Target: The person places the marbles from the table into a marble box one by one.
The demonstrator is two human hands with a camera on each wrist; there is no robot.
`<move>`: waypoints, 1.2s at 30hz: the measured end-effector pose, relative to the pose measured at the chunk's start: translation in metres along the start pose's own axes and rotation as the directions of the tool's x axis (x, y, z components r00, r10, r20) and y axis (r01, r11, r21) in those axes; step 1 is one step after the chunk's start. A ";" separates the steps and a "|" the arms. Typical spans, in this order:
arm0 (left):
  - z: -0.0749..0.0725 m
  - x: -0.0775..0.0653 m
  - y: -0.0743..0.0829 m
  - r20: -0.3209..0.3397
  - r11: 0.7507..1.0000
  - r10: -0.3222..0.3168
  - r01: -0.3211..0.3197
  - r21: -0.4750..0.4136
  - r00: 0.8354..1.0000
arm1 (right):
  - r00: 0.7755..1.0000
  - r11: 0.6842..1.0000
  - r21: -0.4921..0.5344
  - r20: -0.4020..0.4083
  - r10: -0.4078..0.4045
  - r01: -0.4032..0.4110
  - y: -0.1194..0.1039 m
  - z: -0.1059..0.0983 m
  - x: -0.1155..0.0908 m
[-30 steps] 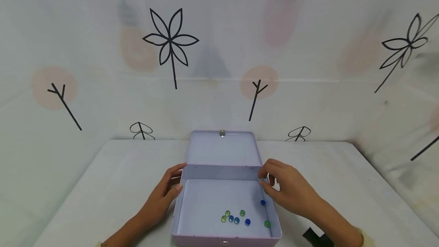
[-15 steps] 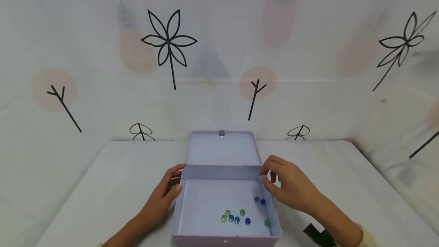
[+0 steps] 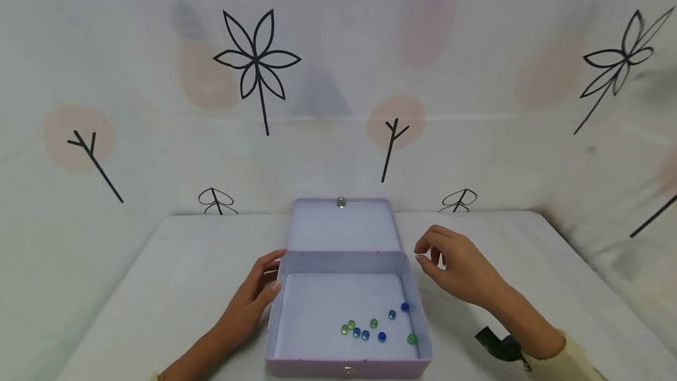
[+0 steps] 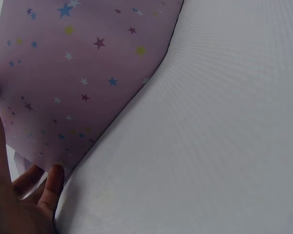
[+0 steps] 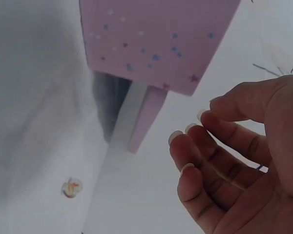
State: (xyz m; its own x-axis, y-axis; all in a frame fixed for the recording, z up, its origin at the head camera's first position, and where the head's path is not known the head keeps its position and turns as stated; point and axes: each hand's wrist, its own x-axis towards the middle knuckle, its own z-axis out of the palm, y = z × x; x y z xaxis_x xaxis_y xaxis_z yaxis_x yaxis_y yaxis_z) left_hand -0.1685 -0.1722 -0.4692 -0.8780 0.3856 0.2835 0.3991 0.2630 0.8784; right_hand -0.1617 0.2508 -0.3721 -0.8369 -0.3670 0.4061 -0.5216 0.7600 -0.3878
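Observation:
A lilac hinged tin box [image 3: 349, 365], printed with stars on its outside, stands on the table with its lid [image 3: 344, 225] tipped back. Several glass marbles [image 3: 382, 337] in blue, green and yellow-green lie on its floor, mostly in the near right part. My left hand [image 3: 250, 301] rests along the box's left side, thumb and fingertips touching it. Just right of the box's far right corner, above the table, is my right hand [image 3: 460, 266], fingers loosely bent and holding nothing. In the right wrist view, a clear marble with orange inside [image 5: 72, 187] lies on the white surface.
A white cloth covers the table [image 3: 211, 246]. Behind it hangs a pale sheet [image 3: 328, 157] printed with flowers and twigs. A dark green piece [image 3: 499, 346] shows beside my right sleeve [image 3: 563, 360].
A grey-blue marble has appeared in the box near the right wall and rolled slightly nearer. My right hand has moved right and up, away from the rim. The left hand has stayed.

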 end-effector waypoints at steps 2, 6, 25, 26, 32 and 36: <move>-0.001 -0.002 0.000 -0.007 1.000 -0.009 0.009 0.010 1.000 | 1.000 1.000 0.015 0.000 0.006 -0.006 0.004 0.002 0.000; -0.003 -0.004 0.000 -0.010 1.000 -0.011 0.011 0.005 1.000 | 1.000 1.000 0.013 -0.008 0.019 -0.019 0.012 0.005 0.001; -0.001 0.001 0.000 -0.005 0.999 0.014 -0.014 -0.033 1.000 | 0.990 0.992 0.014 -0.054 0.127 -0.126 0.041 0.002 0.001; 0.000 0.001 0.000 -0.005 0.999 0.013 -0.014 -0.034 1.000 | 0.990 0.991 0.016 -0.052 0.132 -0.131 0.042 0.002 0.001; 0.000 0.000 -0.002 -0.001 0.999 0.013 -0.013 -0.037 1.000 | 0.988 0.991 0.001 -0.082 0.130 -0.131 0.050 0.004 -0.001; 0.000 0.000 -0.003 -0.003 0.999 0.015 -0.015 -0.038 1.000 | 0.988 0.993 0.006 -0.101 0.119 -0.119 0.057 0.005 -0.002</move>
State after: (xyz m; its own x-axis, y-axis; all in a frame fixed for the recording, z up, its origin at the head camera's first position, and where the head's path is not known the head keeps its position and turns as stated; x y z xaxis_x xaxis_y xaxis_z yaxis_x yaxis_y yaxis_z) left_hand -0.1696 -0.1725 -0.4716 -0.8728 0.3870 0.2973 0.4016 0.2234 0.8882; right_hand -0.1906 0.2922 -0.3997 -0.8718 -0.2178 0.4388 -0.4193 0.7948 -0.4387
